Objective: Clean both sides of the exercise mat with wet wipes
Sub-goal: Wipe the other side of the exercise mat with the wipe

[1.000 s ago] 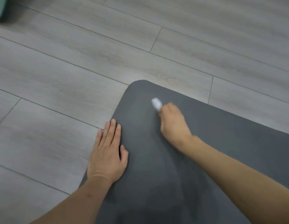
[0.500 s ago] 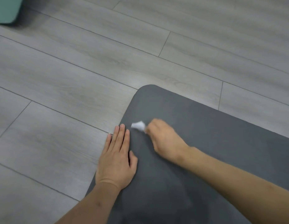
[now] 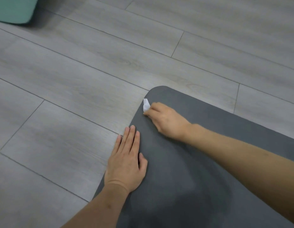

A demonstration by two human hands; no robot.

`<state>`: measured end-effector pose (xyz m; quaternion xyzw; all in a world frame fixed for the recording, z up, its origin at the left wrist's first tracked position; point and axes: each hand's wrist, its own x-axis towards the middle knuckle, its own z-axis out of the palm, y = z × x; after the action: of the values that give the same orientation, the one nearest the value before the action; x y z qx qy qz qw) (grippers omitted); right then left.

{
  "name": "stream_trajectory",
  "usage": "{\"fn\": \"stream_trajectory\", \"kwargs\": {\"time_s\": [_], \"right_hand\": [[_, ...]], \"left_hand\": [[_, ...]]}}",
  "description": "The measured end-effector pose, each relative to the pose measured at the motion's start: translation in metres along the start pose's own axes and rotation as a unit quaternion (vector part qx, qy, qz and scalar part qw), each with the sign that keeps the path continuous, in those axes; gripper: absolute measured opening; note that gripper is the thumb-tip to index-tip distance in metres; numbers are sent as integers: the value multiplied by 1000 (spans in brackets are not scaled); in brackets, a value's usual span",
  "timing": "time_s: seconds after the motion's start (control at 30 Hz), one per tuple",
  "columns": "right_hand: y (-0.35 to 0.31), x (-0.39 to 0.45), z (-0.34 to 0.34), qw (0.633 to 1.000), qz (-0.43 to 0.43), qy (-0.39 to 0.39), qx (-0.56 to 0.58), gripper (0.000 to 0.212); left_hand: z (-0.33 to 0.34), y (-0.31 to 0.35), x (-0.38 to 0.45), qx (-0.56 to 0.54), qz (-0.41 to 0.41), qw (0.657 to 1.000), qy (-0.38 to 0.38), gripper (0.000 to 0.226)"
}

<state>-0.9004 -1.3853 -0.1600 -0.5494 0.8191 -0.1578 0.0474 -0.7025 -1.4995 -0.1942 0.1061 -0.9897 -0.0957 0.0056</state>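
Left hand flat, palm down, fingers straight and together. Right hand ahead of it, fingers curled, forearm crossing from right.

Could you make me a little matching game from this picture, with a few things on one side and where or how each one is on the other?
Things:
1. left hand
2. white wipe
3. grey mat
4. teal object

States:
A. pinched by the right hand
B. far top left corner
C. flat on the mat's edge
D. spread on the wood floor

Pairs: 1-C, 2-A, 3-D, 4-B
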Motion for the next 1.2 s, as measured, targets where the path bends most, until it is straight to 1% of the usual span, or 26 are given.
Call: {"fn": "stream_trajectory", "kwargs": {"time_s": [0.03, 0.07, 0.13, 0.2, 0.23, 0.27, 0.33, 0.4, 0.43, 0.47, 0.53, 0.6, 0.63, 0.67, 0.73, 0.83, 0.87, 0.9, 0.93, 0.97, 1.0, 1.07, 1.1, 1.13, 1.17, 1.2], "right_hand": [[14, 8, -6, 1000, -1, 5, -22, 24], [30, 16, -11, 999, 25, 25, -35, 23], [54, 31, -15, 988, 128, 78, -44, 15], [48, 35, -8, 973, 204, 101, -40, 16], [35, 31, -2, 974, 205, 96, -28, 17], [18, 21, 4, 980, 179, 82, -5, 18], [-18, -9, 10, 996, 73, 38, 42, 26], [-36, -39, 4, 999, -17, -18, 46, 32], [-28, -45, -3, 999, -35, -30, 22, 34], [-9, -47, -9, 999, -24, -24, -11, 36], [40, -48, -22, 994, 76, 28, -71, 40], [80, -56, -33, 964, 233, 101, -83, 34], [83, -64, -33, 947, 282, 135, -73, 33], [73, -75, -27, 940, 294, 160, -60, 34], [24, -109, -12, 957, 238, 166, -19, 38], [-47, -165, 0, 996, 65, 66, 9, 32], [-48, -174, -3, 999, 14, 31, -6, 31], [-37, -175, -11, 1000, -10, 16, -21, 32], [-17, -170, -19, 999, 1, 28, -33, 35], [6, -163, -26, 996, 42, 60, -46, 40], [31, -156, -35, 987, 102, 100, -71, 42], [73, -152, -48, 950, 255, 152, -101, 30], [80, -154, -48, 929, 312, 174, -95, 25], [74, -158, -42, 918, 337, 188, -89, 21], [57, -164, -34, 919, 335, 195, -77, 15], [30, -172, -24, 930, 308, 190, -58, 13]], "left_hand": [[0, 0, 0, -1, 0, 1000, 0, 72], [0, 0, 0, -2, -1, 1000, 1, 72], [-1, 0, -1, -3, -3, 1000, -3, 72], [0, 0, -1, 0, -5, 1000, -4, 72], [0, -1, 0, 1, -3, 1000, -2, 72], [1, 0, 0, 1, -2, 1000, 0, 72], [2, 0, -1, -2, 1, 1000, 6, 72], [3, -1, 0, -3, 1, 1000, 12, 71], [3, -2, 0, -4, 2, 1000, 15, 71], [3, -2, 0, -6, 3, 1000, 19, 71], [4, -1, 0, -4, 5, 1000, 19, 72], [4, -1, 0, 0, 8, 1000, 15, 72], [4, -1, 1, 1, 8, 1000, 16, 72], [5, -2, 1, 2, 9, 1000, 15, 72], [4, -3, 1, 1, 15, 1000, 13, 72], [2, -2, -1, 2, 63, 998, 17, 67], [1, -2, -3, 4, 88, 996, 19, 65], [0, -1, -4, 5, 110, 994, 24, 62], [0, -1, -5, 6, 127, 991, 32, 59], [0, -2, -5, 7, 137, 990, 38, 57], [0, -2, -5, 9, 141, 989, 42, 55], [0, -2, -5, 14, 139, 989, 39, 56], [1, -2, -5, 18, 137, 990, 35, 57], [1, -2, -5, 25, 135, 990, 28, 58], [1, -2, -5, 36, 134, 990, 20, 59], [2, -3, -5, 48, 133, 990, 10, 60]]}}
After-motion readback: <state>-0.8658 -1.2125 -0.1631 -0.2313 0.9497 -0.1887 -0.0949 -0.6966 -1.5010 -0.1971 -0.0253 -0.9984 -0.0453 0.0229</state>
